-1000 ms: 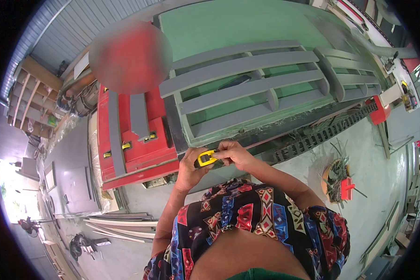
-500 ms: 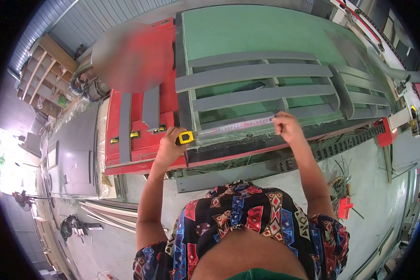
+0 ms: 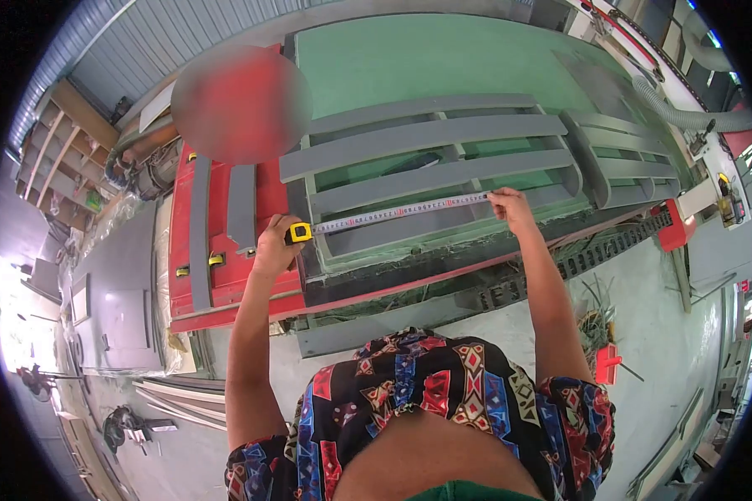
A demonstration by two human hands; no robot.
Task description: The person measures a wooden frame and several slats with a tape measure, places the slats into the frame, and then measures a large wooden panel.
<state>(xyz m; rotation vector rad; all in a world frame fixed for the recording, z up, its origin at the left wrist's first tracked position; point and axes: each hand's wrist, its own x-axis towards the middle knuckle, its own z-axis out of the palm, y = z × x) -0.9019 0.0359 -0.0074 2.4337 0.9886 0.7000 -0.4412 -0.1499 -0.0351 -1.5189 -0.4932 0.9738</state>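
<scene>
My left hand (image 3: 273, 245) is closed around the yellow-and-black case of a tape measure (image 3: 301, 232) at the red-green border of the work table. From the case, the white tape blade (image 3: 401, 211) runs out straight to the right, its numbers facing up. My right hand (image 3: 510, 205) pinches the blade's far end between thumb and fingers. Beneath the blade lies a grey slatted frame (image 3: 426, 144), with long curved slats joined by short crosspieces. The stretched blade overlaps its nearest slats in this view.
The frame lies on a green table surface (image 3: 393, 50). A smaller grey slatted frame (image 3: 635, 154) is at its right. Grey boards (image 3: 200, 234) and yellow-black clamps (image 3: 216, 260) rest on the red section. A black cable chain (image 3: 593, 259) runs along the near edge.
Both hands have moved farther over the table, bringing the tape from the near edge onto the frame's near slats. More blade shows between my hands. The whole view has shifted slightly.
</scene>
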